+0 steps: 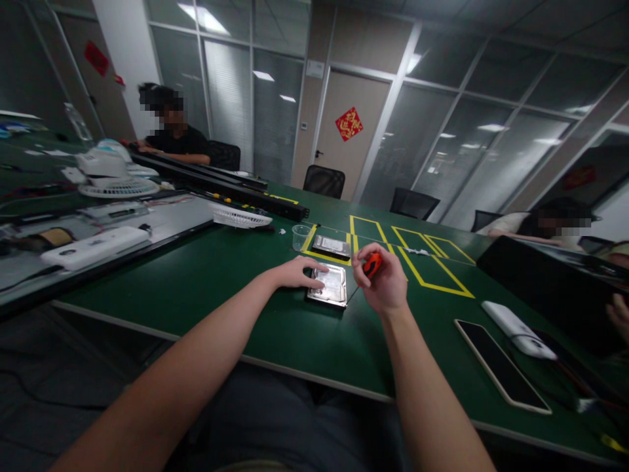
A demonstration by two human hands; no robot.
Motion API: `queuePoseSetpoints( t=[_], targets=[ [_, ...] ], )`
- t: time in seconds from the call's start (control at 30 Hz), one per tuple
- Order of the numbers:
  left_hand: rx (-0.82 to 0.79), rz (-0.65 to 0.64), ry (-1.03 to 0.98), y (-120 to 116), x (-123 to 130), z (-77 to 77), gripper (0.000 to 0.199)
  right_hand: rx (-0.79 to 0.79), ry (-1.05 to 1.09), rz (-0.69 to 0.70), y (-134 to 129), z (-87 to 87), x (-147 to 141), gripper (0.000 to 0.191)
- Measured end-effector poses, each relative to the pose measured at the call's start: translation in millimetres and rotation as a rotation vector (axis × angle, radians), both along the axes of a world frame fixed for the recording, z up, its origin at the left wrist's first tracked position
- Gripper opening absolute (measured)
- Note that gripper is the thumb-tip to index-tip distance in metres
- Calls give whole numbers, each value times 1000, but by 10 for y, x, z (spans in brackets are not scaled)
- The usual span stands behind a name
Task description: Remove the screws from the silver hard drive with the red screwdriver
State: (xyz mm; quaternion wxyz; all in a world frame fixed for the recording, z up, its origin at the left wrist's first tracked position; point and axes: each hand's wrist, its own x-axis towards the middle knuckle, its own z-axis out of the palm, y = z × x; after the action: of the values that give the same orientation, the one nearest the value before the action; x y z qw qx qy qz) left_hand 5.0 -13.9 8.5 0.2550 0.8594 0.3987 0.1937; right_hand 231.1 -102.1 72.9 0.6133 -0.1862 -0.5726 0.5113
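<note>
Silver hard drive (337, 286) flat on the green desk (289, 334), near its front edge. Left hand (299, 273) laid across the drive's left side, fingers spread apart on top. Right hand (387, 283) beside the opposite side, fingers clamped round the red-and-black screwdriver (372, 263), shaft slanting down toward the near right corner. Tip contact impossible to tell. Better to bring the shaft upright, press straight, turn slowly and hold the drive still. Just beyond, second hard drive (332, 244) and clear cup (299, 238).

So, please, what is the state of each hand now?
Left hand: open, fingers spread, touching the silver hard drive.
Right hand: closed, holding the orange-and-black screwdriver.
</note>
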Motion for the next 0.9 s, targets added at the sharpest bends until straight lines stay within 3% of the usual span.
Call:
queuePoseSetpoints(
  t=[0.13,0.33,0.57,0.73,0.9],
  targets=[
    [7,-11,-13,8,-1,-12,67,15,6,12,16,-10,9,31],
    [30,-15,-10,31,2,-31,66,71,24,-33,18,-48,1,17],
    [27,-17,-14,28,3,-34,67,10,33,-1,12,-23,-2,10],
    [27,-12,-12,29,4,-33,66,-4,30,43,23,-7,20,32],
    [36,-23,-16,22,6,-23,65,21,37,7,18,-29,15,27]
  ],
)
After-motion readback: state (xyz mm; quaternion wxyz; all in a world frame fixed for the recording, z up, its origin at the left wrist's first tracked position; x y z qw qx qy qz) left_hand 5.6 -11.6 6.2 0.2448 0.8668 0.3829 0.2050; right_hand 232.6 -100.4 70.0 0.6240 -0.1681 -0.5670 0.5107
